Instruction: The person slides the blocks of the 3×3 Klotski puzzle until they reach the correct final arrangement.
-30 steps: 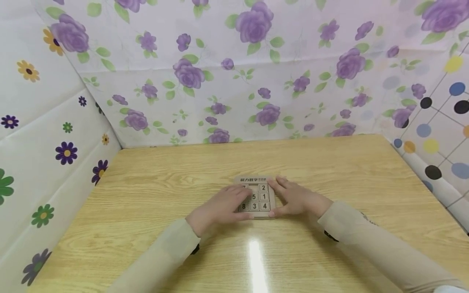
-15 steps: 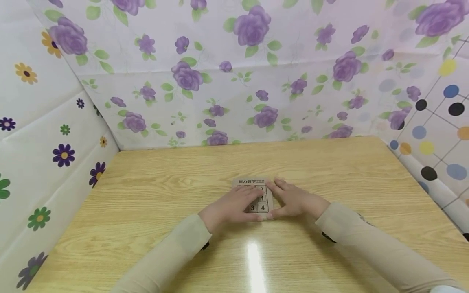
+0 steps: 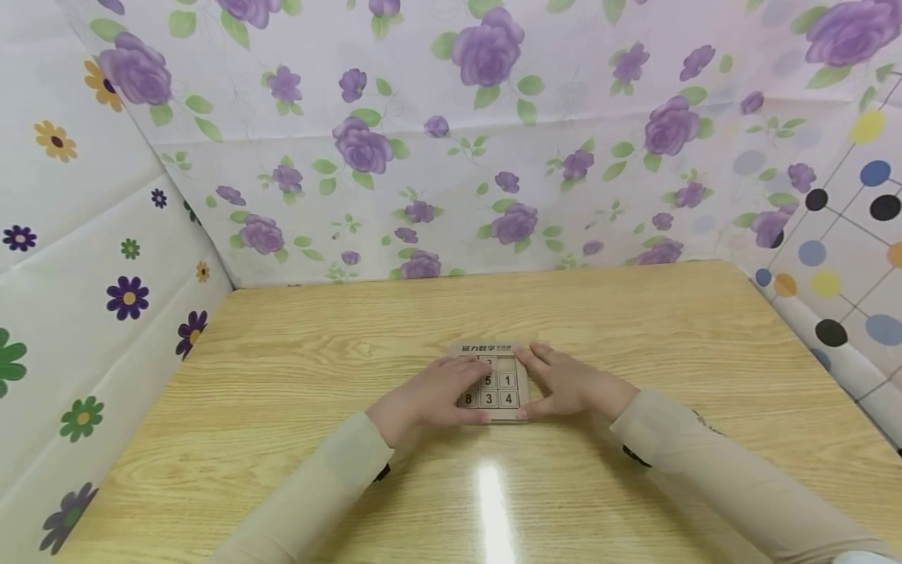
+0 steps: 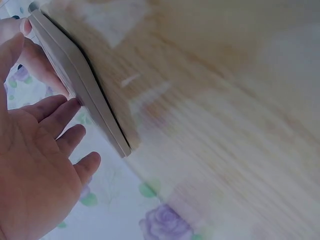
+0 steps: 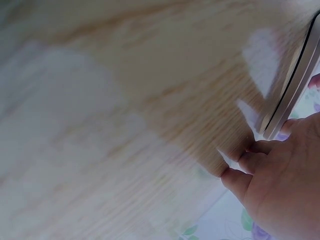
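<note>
A sliding number puzzle (image 3: 489, 417) with a flat pale frame lies on the table. Its visible tiles include 5, 1, 8, 3 and 4; a tile partly under a fingertip looks like the 2. The top right slot is bare. My left hand (image 3: 437, 392) reaches over the puzzle's left side, fingertips touching the top row and thumb by the lower edge. It covers some left tiles. My right hand (image 3: 569, 384) holds the frame's right side, index finger at the upper corner and thumb at the lower. In the left wrist view, the puzzle (image 4: 82, 80) shows edge-on beside the slightly bent fingers.
The wooden table (image 3: 317, 337) carries a bright light reflection in front of the puzzle. A floral cloth wall (image 3: 423, 157) stands along the back edge. Patterned cloths (image 3: 77, 274) also rise at the left and right sides.
The 2 tile has slid left from the top right slot to the top middle one. My left hand moved right across the puzzle, then back left. My right hand stays put.
</note>
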`<state>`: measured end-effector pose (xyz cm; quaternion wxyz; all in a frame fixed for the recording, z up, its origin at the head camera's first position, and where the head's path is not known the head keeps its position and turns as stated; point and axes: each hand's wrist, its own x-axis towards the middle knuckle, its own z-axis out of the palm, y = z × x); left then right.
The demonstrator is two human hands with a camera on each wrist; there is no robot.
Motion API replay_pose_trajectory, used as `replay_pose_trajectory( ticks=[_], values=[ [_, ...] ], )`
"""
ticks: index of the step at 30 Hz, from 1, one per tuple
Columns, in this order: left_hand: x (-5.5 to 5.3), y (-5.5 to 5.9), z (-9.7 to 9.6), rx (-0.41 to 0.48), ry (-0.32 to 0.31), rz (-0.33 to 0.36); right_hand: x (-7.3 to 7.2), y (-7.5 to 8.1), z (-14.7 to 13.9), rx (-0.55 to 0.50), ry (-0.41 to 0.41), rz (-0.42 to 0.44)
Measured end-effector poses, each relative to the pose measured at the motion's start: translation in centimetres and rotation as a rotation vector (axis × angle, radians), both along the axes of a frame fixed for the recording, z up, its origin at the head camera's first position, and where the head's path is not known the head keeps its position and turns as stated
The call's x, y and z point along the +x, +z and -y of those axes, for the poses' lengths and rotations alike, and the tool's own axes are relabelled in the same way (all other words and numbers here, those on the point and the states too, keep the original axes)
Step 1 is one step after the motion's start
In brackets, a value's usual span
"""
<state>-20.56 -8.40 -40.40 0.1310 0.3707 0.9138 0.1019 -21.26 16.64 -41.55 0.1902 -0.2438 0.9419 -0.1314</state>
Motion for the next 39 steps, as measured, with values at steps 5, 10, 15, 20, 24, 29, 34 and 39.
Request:
replay_pose_trajectory(
  ticks=[5, 10, 15, 20, 24, 29, 34, 39],
  values=[
    [0.1, -0.1, 0.1, -0.006, 0.007, 0.002, 0.1, 0.0, -0.1, -0.005, -0.005, 0.004],
    [0.5, 0.0, -0.3, 0.029, -0.071, -0.043, 0.1, -0.3, -0.2, 0.000, -0.001, 0.000],
    [1.3, 0.4, -0.9, 0.051, -0.179, -0.078, 0.0, -0.4, -0.2, -0.001, -0.001, 0.002],
    [1.7, 0.7, -1.4, 0.001, -0.179, -0.082, 0.0, -0.2, -0.1, -0.009, 0.009, -0.003],
    [1.6, 0.8, -1.7, -0.042, -0.157, -0.102, 0.0, 0.0, -0.1, -0.007, 0.012, -0.001],
    [1.2, 0.9, -2.1, -0.057, -0.126, -0.109, 0.0, 0.3, -0.1, -0.006, 0.015, -0.004],
    [1.0, 0.8, -2.4, -0.071, -0.077, -0.090, 0.1, 0.5, 0.0, -0.012, 0.023, -0.003],
    [0.9, 0.5, -2.7, -0.073, -0.058, -0.082, 0.2, 0.2, -0.1, -0.008, 0.026, -0.008]
  ],
)
